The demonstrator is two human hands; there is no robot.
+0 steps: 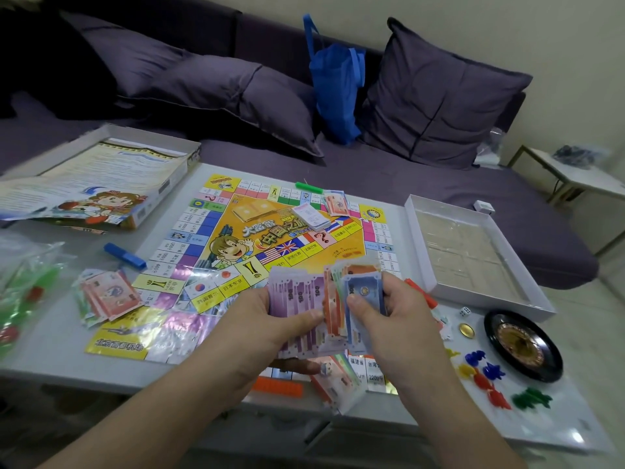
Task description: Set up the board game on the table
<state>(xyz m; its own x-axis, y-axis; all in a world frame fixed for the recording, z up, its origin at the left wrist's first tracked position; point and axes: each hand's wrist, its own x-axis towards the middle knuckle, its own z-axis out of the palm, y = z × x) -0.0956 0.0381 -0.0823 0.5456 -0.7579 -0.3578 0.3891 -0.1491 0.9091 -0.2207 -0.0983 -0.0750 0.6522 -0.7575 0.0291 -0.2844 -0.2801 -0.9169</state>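
The colourful game board [216, 238] lies unfolded on the white table [57, 346]. Above its near edge my left hand [270, 319] grips a fanned stack of purple play-money notes [297, 292]. My right hand [395, 313] pinches blue and orange notes [358, 286] beside them, thumb on top. Other money piles lie at the board's left [105, 296], far side [334, 201] and near edge [334, 377]. A card deck [311, 216] sits on the board.
Box lid with a rules sheet [98, 184] at far left; open white box tray [470, 252] at right. A roulette wheel [521, 343], die [465, 311], gold coin [466, 330] and coloured pawns [487, 374] lie near right. Blue [125, 255], green [309, 187] and orange [280, 387] bars; plastic bags [27, 286]; sofa with a blue bag [338, 86].
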